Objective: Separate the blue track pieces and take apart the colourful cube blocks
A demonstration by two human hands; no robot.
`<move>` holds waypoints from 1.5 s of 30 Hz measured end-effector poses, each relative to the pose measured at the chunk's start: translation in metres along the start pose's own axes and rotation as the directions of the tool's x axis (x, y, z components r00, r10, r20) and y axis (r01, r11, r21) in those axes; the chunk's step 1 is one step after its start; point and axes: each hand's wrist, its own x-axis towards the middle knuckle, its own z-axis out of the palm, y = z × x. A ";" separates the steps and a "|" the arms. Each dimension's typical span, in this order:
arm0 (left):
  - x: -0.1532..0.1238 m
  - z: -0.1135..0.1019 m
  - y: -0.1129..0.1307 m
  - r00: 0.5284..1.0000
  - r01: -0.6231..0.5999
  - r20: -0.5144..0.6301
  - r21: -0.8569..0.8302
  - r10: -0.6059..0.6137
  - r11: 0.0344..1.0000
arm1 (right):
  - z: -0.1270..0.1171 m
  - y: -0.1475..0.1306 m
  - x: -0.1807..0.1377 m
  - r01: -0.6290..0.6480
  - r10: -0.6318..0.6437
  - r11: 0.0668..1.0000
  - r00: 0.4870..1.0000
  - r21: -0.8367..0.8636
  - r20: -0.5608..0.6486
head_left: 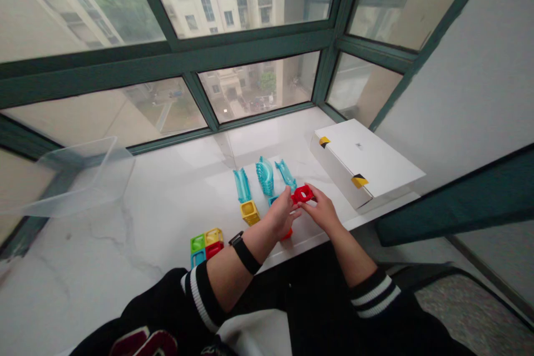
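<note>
Over the front of the white counter, my right hand [323,210] pinches a red toy piece [304,194] with a round opening in it. My left hand [282,213] is closed around the near end of the same red piece, its thumb on top. Beneath the left hand, a red block [287,233] shows in part, and a blue block [272,200] peeks out behind it. To the left stands a yellow block stack [250,212]. Three translucent blue track pieces lie beyond: a straight one [241,184], a curved one [265,176] and another straight one [286,174].
Green, yellow, blue and red blocks [206,246] sit grouped beside my left forearm. A white box [371,158] with yellow-and-black tabs lies on the right. On the far left is a clear plastic bin [95,189]. Windows border the counter's back; its front edge runs close to my body.
</note>
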 end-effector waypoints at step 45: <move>0.008 0.004 0.005 0.982 0.160 0.119 -0.087 -0.150 0.983 | 0.007 -0.008 0.001 -0.010 0.016 0.998 0.996 -0.068 0.089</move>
